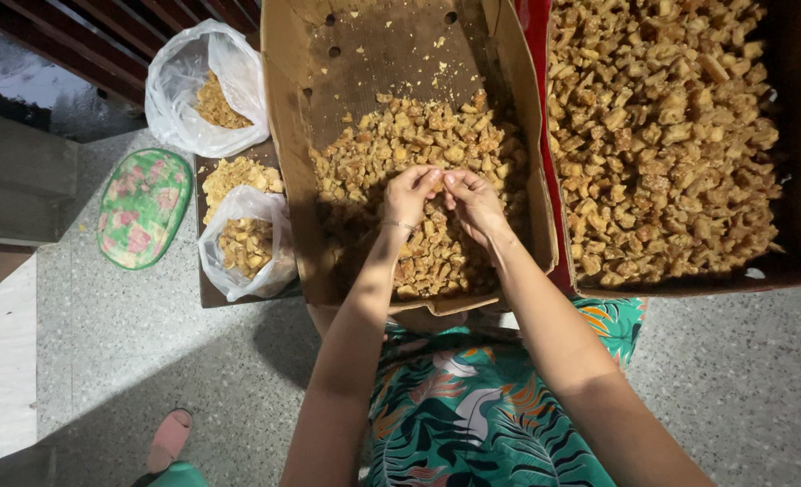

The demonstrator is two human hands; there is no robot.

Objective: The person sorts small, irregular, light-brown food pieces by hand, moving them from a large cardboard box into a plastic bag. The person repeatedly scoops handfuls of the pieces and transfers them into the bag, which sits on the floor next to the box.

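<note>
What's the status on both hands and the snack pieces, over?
Left hand and right hand together, pinching golden pieces over the cardboard box. Nothing blocking.

Matt brown cardboard box [285, 135], rough-edged; crumbly, glistening golden pieces [418, 144] inside. Thin, glossy clear plastic bags [179, 81] beside it, on a speckled, smooth stone floor [148, 352].

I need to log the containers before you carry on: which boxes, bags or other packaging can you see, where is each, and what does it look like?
Open brown cardboard box, centre, half full of golden chunks; left hand and right hand pinch a piece over it.
Second box, right, red edge, heaped full.
Clear plastic bag, upper left, open, few chunks.
Smaller clear bag, beside the centre box.
No labels, signs or screens.
</note>
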